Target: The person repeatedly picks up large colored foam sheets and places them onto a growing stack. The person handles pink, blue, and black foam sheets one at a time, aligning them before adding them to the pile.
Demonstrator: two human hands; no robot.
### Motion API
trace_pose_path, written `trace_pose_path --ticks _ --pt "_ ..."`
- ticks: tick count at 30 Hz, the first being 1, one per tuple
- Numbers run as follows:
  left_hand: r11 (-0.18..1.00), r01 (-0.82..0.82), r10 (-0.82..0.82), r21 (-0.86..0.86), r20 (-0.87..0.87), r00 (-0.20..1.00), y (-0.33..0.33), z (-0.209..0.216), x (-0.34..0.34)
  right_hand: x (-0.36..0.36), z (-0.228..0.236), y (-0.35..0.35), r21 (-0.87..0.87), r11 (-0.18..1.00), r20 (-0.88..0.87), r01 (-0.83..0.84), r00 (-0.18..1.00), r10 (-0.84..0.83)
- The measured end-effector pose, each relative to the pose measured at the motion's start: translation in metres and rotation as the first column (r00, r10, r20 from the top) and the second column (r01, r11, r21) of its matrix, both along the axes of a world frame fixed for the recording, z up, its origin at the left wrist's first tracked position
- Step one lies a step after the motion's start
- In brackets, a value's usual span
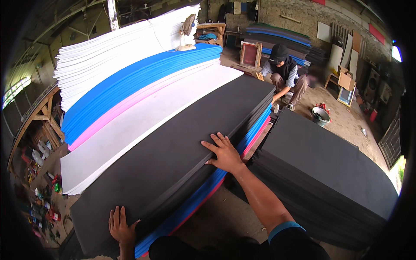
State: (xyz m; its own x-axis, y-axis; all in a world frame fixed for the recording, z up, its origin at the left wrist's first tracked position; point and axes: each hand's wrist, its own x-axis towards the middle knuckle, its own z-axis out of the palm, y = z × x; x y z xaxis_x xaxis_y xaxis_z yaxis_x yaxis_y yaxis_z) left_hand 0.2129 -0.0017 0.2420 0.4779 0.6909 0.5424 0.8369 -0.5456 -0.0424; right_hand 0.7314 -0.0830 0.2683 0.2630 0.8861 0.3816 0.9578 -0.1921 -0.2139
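A long stack of black foam-like sheets (pixel 151 160) lies in front of me, with blue sheets (pixel 167 229) and a thin red layer under it. My left hand (pixel 121 227) rests on the top black sheet at the near left end, fingers apart and pointing away. Farther along, my right hand (pixel 223 151) is spread over the right edge of the same stack; its fingers lie on top and the thumb is at the edge. Neither hand grips anything that I can see. A crouching person (pixel 286 73) reaches one hand to the stack's far end.
Beyond the black stack lie white sheets (pixel 112 143), pink sheets (pixel 130 110), blue sheets (pixel 143 80) and a tall white stack (pixel 117 56). Another black stack (pixel 320 151) stands to the right across a narrow gap. A bucket (pixel 320 116) sits on the floor; clutter covers the left.
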Motion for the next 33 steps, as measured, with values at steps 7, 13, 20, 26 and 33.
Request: trace_pose_path --ticks 7,13,20,26,33 --pt "0.999 0.041 -0.042 -0.024 -0.042 0.998 0.006 0.015 -0.001 0.013 -0.009 0.003 0.071 0.993 -0.065 -0.1 0.992 0.104" --pt "0.992 0.016 -0.01 0.129 -0.047 0.999 0.009 0.001 -0.004 0.021 -0.011 0.002 0.133 0.981 -0.108 -0.139 0.982 0.154" --pt "0.996 0.072 -0.077 0.046 0.105 0.991 0.0 0.004 -0.014 0.022 -0.015 0.002 0.14 0.981 -0.143 -0.131 0.978 0.151" --pt "0.742 -0.667 0.67 -0.063 0.099 0.736 0.019 0.009 -0.15 0.023 -0.005 -0.004 0.122 0.983 0.035 -0.136 0.991 0.133" --pt "0.344 -0.819 0.934 -0.458 0.08 0.348 0.019 0.018 -0.252 -0.01 -0.011 0.005 0.157 0.977 0.063 -0.144 0.989 0.136"
